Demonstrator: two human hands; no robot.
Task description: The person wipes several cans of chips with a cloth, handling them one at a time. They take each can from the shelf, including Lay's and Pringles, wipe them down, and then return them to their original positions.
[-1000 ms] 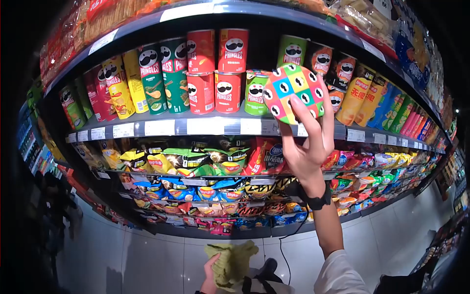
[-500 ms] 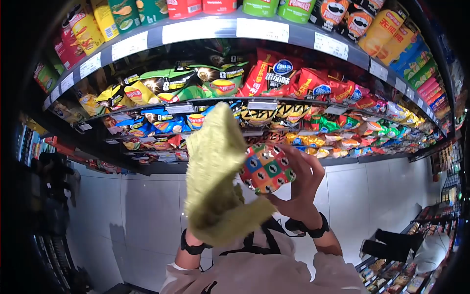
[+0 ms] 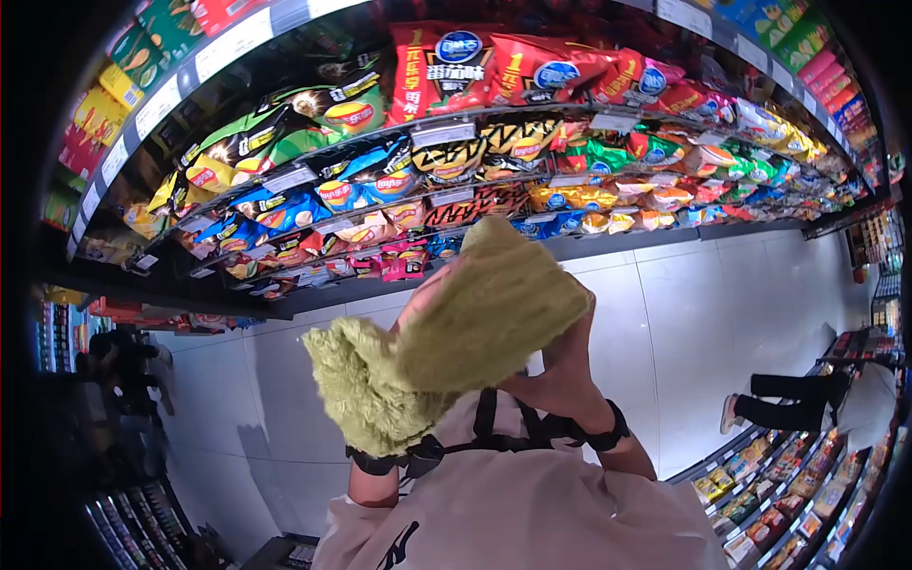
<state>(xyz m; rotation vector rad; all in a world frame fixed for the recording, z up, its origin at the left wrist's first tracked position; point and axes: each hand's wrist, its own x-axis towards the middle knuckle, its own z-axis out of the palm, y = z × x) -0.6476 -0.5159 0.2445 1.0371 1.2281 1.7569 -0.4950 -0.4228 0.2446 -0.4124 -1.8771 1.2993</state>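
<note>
A fluffy yellow-green cloth (image 3: 489,313) is held out in front of my chest, one part of it hanging down at the left. My left hand (image 3: 423,296) shows only in part behind the cloth and grips it. On the other side my right hand (image 3: 567,375) curves around a can that the cloth now covers; its colourful top, patterned with moustache faces, shows only in the earlier frame. Most fingers of both hands are hidden by the cloth.
Shelves of chip bags (image 3: 442,76) curve across in front, with price labels (image 3: 445,133) along their edges. Canisters (image 3: 90,123) stand on the upper shelf. Pale floor tiles (image 3: 684,313) lie below. A person's dark trouser legs (image 3: 788,399) show at the right beside more shelves.
The cloth has come across to the right over the can's top, which is now hidden. My view has shifted, with the shelves now higher in the picture.
</note>
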